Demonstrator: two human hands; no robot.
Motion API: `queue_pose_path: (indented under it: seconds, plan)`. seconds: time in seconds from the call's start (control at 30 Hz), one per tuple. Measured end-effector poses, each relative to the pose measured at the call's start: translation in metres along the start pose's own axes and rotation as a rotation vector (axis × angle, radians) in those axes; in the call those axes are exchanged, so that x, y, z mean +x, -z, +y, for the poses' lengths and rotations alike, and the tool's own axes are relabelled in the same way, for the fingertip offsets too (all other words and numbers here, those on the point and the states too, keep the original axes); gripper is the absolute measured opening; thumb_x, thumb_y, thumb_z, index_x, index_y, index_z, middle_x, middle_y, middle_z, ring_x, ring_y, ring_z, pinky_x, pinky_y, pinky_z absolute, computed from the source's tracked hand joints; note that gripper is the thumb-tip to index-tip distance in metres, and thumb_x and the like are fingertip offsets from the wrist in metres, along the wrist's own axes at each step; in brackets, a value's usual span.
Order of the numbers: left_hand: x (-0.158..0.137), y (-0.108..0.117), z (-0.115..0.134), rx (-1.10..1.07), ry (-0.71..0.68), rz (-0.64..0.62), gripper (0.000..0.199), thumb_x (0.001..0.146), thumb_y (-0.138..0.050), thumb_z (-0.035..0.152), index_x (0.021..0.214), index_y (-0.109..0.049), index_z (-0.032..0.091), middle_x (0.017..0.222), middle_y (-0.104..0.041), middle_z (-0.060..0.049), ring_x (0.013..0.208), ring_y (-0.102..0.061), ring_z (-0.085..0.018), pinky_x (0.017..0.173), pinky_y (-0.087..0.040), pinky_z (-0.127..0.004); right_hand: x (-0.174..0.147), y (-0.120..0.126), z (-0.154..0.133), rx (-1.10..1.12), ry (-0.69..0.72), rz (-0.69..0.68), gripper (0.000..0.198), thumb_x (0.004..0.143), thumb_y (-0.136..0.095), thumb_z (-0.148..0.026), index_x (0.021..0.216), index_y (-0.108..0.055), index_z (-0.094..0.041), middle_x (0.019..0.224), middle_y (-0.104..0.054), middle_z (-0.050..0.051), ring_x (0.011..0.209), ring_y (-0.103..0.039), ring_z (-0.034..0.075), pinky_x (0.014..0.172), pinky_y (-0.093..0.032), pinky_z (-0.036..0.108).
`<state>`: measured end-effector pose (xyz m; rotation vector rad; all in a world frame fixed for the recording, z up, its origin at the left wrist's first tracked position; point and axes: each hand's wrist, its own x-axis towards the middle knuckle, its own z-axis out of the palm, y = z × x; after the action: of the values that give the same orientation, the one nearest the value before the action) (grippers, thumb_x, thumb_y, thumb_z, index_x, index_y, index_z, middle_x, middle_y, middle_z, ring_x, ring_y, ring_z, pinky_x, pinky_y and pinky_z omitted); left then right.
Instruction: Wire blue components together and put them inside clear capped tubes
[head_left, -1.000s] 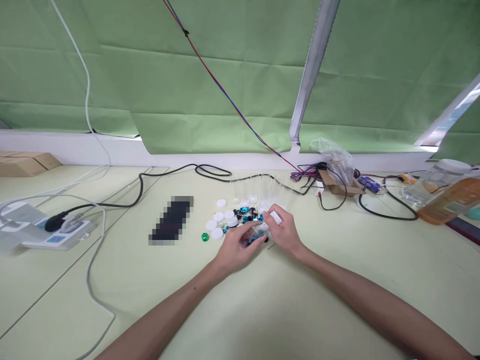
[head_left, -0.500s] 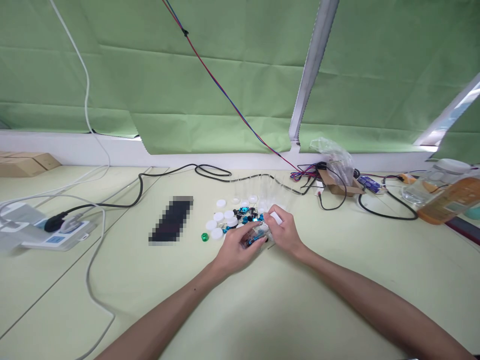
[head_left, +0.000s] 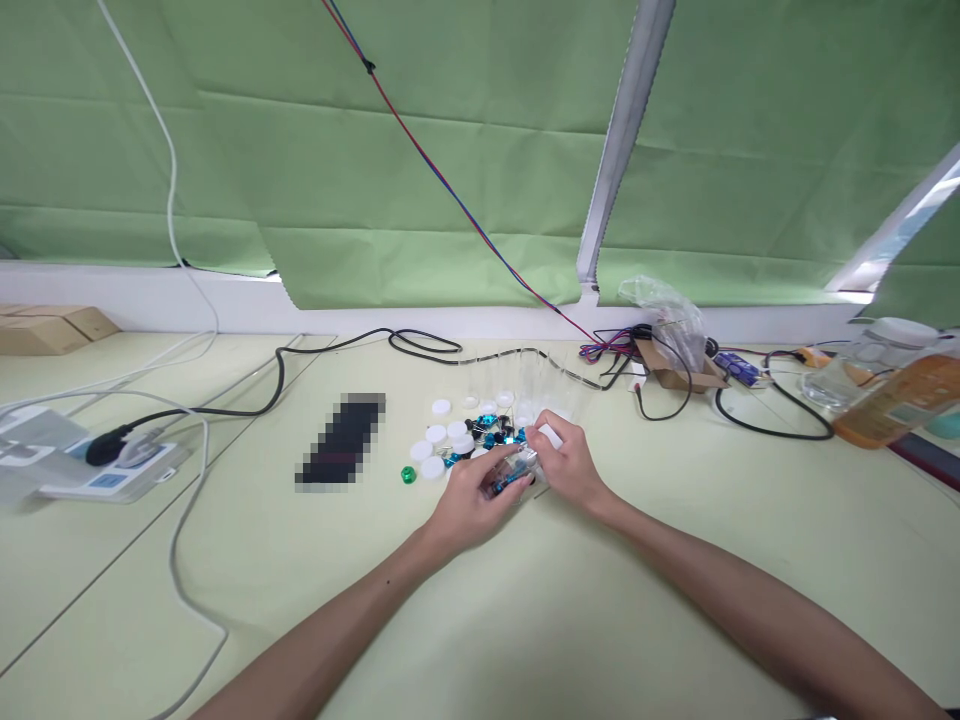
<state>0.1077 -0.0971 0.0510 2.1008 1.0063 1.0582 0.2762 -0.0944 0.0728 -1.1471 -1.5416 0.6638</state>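
Observation:
My left hand (head_left: 476, 495) is curled round a clear plastic tube (head_left: 511, 476) lying on its side, with small blue and black parts inside. Pinched in my right hand (head_left: 568, 458), at the tube's right end, is a white cap (head_left: 553, 436). Whether the cap touches the tube is hidden by the fingers. Just beyond my hands lies a pile of blue and black parts with thin metal pins (head_left: 491, 425). Several round white caps (head_left: 433, 467) are scattered left of the pile, beside a small green ribbed piece (head_left: 408, 475). Several clear tubes (head_left: 529, 385) stand behind.
A blurred-out black rectangle (head_left: 341, 440) lies left of the caps. Farther left is a white power strip (head_left: 112, 478) with cables. At the right back are a small cardboard box (head_left: 679, 378), a plastic bag (head_left: 671, 315), a clear jar (head_left: 855, 370) and an orange bottle (head_left: 900, 405).
The view has shifted very slightly. My right fingers have moved a little at the tube's end; both hands keep their hold.

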Motion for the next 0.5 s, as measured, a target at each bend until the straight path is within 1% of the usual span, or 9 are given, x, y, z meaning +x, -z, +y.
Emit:
queue_pose_path:
  seconds: [0.17, 0.23, 0.37, 0.43, 0.5]
  plan:
    - [0.0014, 0.0006, 0.0000, 0.017, 0.000, 0.021, 0.036, 0.085, -0.060, 0.041, 0.112, -0.064, 0.017, 0.062, -0.053, 0.002, 0.055, -0.042, -0.011, 0.052, -0.035, -0.023, 0.0006, -0.0028, -0.0025, 0.007, 0.014, 0.037, 0.028, 0.088, -0.051, -0.040, 0.068, -0.046, -0.021, 0.057, -0.041, -0.005, 0.054, -0.039, 0.012, 0.051, -0.033, 0.023]
    - [0.0016, 0.0010, 0.0011, 0.028, -0.004, 0.043, 0.037, 0.085, -0.061, 0.041, 0.113, -0.064, 0.017, 0.063, -0.057, 0.002, 0.055, -0.045, -0.011, 0.053, -0.037, -0.023, 0.0004, -0.0038, -0.0031, 0.018, 0.009, 0.035, 0.027, 0.088, -0.053, -0.042, 0.071, -0.049, -0.021, 0.059, -0.043, -0.005, 0.055, -0.040, 0.012, 0.051, -0.034, 0.023]
    - [0.0013, 0.0016, 0.0042, 0.043, -0.023, 0.071, 0.038, 0.085, -0.061, 0.039, 0.116, -0.062, 0.019, 0.073, -0.065, -0.001, 0.059, -0.051, -0.012, 0.056, -0.040, -0.024, -0.0004, -0.0054, -0.0008, 0.090, -0.028, 0.041, 0.025, 0.085, -0.058, -0.045, 0.084, -0.055, -0.021, 0.069, -0.051, -0.003, 0.056, -0.044, 0.011, 0.052, -0.037, 0.023]
    - [0.0011, 0.0015, 0.0050, 0.042, -0.033, 0.075, 0.037, 0.085, -0.061, 0.038, 0.117, -0.061, 0.019, 0.078, -0.067, -0.002, 0.062, -0.054, -0.013, 0.058, -0.042, -0.025, -0.0010, -0.0063, 0.0013, 0.141, -0.044, 0.040, 0.027, 0.084, -0.061, -0.046, 0.091, -0.055, -0.021, 0.071, -0.052, -0.003, 0.056, -0.044, 0.011, 0.051, -0.038, 0.023]
    - [0.0008, 0.0012, 0.0050, 0.035, -0.043, 0.074, 0.037, 0.085, -0.061, 0.036, 0.117, -0.060, 0.018, 0.086, -0.069, -0.004, 0.069, -0.058, -0.014, 0.063, -0.045, -0.026, -0.0018, -0.0071, 0.0026, 0.191, -0.045, 0.025, 0.029, 0.083, -0.062, -0.046, 0.097, -0.054, -0.022, 0.070, -0.050, -0.004, 0.055, -0.044, 0.011, 0.050, -0.038, 0.022]
